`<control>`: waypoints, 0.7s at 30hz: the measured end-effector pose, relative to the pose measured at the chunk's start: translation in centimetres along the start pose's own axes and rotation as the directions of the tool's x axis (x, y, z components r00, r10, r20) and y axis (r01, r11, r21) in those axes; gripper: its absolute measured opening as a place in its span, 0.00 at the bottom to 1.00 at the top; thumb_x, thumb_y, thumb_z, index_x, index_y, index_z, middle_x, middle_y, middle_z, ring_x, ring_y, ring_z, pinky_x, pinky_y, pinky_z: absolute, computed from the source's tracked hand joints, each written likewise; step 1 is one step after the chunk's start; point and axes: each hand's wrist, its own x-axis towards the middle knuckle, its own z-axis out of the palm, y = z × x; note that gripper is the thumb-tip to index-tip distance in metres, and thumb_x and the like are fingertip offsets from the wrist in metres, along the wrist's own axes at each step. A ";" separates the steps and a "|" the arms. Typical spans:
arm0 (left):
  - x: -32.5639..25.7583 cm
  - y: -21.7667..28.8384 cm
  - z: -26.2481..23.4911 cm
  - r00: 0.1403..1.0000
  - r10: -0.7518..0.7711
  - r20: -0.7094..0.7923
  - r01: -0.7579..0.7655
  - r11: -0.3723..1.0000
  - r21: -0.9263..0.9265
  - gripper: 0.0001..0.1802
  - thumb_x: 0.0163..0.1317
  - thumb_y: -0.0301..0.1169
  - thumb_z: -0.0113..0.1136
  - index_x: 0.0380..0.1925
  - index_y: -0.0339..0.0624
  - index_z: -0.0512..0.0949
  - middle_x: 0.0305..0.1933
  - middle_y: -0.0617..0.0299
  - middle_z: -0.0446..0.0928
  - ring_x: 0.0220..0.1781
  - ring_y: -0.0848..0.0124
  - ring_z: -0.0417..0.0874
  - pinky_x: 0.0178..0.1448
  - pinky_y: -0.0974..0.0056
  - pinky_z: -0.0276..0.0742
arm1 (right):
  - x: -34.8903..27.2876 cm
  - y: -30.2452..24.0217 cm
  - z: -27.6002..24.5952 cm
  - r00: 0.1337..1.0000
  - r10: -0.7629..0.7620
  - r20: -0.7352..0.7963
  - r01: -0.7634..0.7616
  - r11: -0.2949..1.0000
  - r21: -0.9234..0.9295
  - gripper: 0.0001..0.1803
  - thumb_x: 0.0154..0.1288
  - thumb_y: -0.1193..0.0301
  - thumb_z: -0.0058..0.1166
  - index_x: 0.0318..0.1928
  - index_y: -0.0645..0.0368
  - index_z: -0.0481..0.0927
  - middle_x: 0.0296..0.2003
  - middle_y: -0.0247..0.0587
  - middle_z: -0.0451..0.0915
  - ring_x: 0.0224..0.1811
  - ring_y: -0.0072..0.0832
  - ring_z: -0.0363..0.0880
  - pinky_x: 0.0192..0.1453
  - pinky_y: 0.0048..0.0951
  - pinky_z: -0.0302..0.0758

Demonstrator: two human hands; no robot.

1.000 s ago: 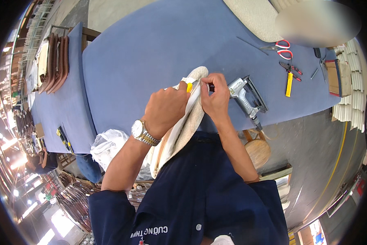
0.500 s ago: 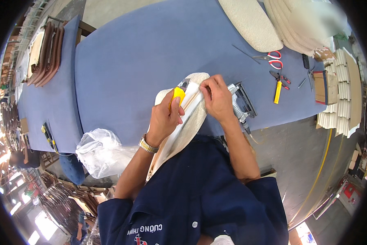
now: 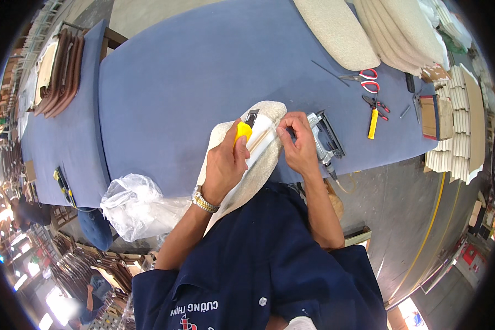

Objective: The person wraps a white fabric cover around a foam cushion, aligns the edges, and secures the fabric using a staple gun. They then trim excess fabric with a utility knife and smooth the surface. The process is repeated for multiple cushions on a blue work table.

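An elongated panel covered in beige fabric (image 3: 258,187) lies at the table's front edge against my body, its underside showing white material (image 3: 265,122) and thin tan strips. My left hand (image 3: 225,164), with a watch on its wrist, is closed around a yellow-handled tool (image 3: 243,131) whose dark and metallic tip rests over the panel's far end. The tool's exact kind is partly hidden by my fingers. My right hand (image 3: 299,146) pinches the white material at the panel's right edge. Just right of that hand lies a staple gun (image 3: 327,135) with an air hose.
Red-handled scissors (image 3: 368,81), red-handled pliers (image 3: 380,104) and a yellow-handled tool (image 3: 373,124) lie on the blue table (image 3: 170,99). Beige padded panels (image 3: 338,36) are stacked at the back right, near a box (image 3: 438,117). A clear plastic bag (image 3: 137,206) bulges at the front left.
My left hand and the yellow-handled tool have shifted slightly right and down along the panel. My right hand has moved slightly right and down, still pinching at the edge.
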 end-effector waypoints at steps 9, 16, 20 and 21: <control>-1.3 0.0 1.4 0.995 0.094 -0.035 -0.087 0.982 0.168 0.26 0.76 0.34 0.56 0.71 0.40 0.70 0.33 0.51 0.86 0.29 0.54 0.88 0.32 0.55 0.83 | -2.0 1.0 -1.4 0.982 0.180 0.049 -0.187 0.955 0.232 0.03 0.70 0.77 0.60 0.41 0.63 0.79 0.47 0.39 0.76 0.50 0.26 0.75 0.56 0.28 0.73; -0.1 3.4 0.7 0.977 0.084 0.195 -0.174 0.846 0.504 0.25 0.75 0.38 0.57 0.69 0.46 0.72 0.36 0.51 0.86 0.32 0.50 0.88 0.33 0.50 0.82 | -2.2 1.4 -1.1 0.979 0.200 0.030 -0.201 0.939 0.278 0.04 0.71 0.77 0.62 0.43 0.63 0.81 0.50 0.38 0.77 0.49 0.22 0.75 0.54 0.25 0.73; 0.8 4.4 0.4 0.965 0.012 0.262 -0.167 0.797 0.580 0.23 0.75 0.39 0.57 0.67 0.46 0.73 0.34 0.53 0.86 0.30 0.50 0.87 0.31 0.49 0.81 | -2.3 1.5 -0.9 0.984 0.178 0.004 -0.173 0.948 0.266 0.03 0.72 0.76 0.61 0.43 0.61 0.80 0.50 0.33 0.76 0.43 0.17 0.71 0.48 0.21 0.71; 0.9 4.7 0.4 0.961 0.003 0.276 -0.174 0.783 0.598 0.23 0.75 0.39 0.57 0.67 0.46 0.73 0.34 0.53 0.86 0.30 0.50 0.87 0.31 0.48 0.81 | -2.2 1.2 -1.0 0.982 0.188 0.004 -0.183 0.947 0.265 0.04 0.72 0.77 0.61 0.43 0.62 0.80 0.50 0.36 0.77 0.46 0.20 0.73 0.51 0.24 0.73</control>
